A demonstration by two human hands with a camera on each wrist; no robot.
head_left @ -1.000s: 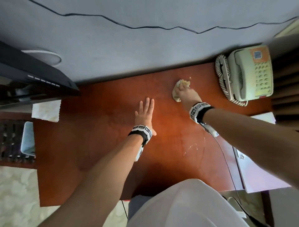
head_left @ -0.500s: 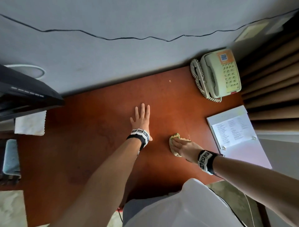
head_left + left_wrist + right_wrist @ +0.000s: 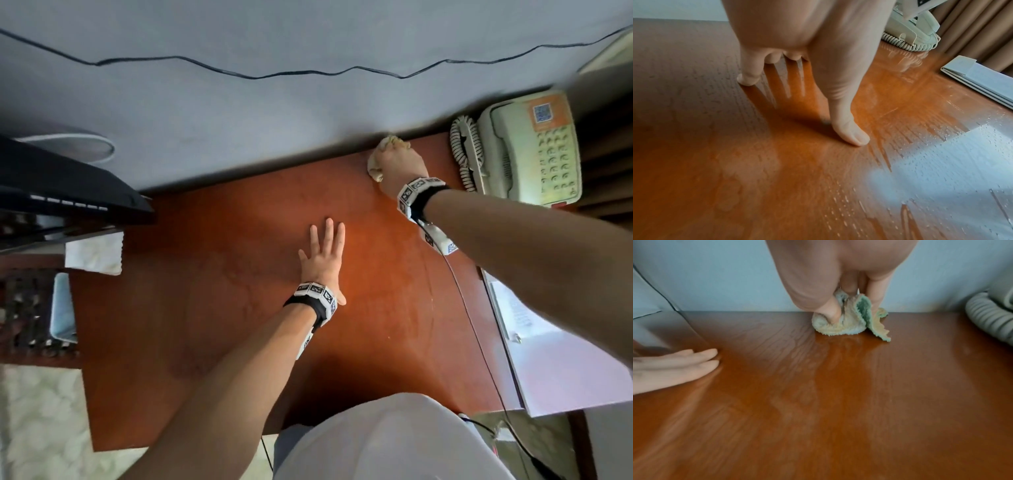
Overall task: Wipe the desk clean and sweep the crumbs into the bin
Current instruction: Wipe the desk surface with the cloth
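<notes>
My right hand (image 3: 399, 161) grips a crumpled, pale yellow-green cloth (image 3: 375, 164) and presses it on the reddish-brown desk (image 3: 212, 308) at its far edge, against the wall, just left of the phone. In the right wrist view the thumb and fingers (image 3: 877, 293) dig into the cloth (image 3: 849, 324). My left hand (image 3: 323, 253) lies flat on the middle of the desk, fingers straight and slightly spread; the left wrist view shows the thumb (image 3: 849, 129) and fingertips touching the wood. Wet streaks glisten on the desk (image 3: 900, 129). No bin is in view.
A cream telephone (image 3: 527, 150) with a coiled cord (image 3: 466, 150) stands at the far right corner. A white folder with papers (image 3: 561, 359) lies at the right edge. A black monitor (image 3: 61, 192) and a white napkin (image 3: 94, 253) are at the left. A thin cable (image 3: 476, 325) trails from my right wrist.
My right hand has carried the cloth from the near middle of the desk back up to the far edge beside the phone. The left hand has stayed flat in place.
</notes>
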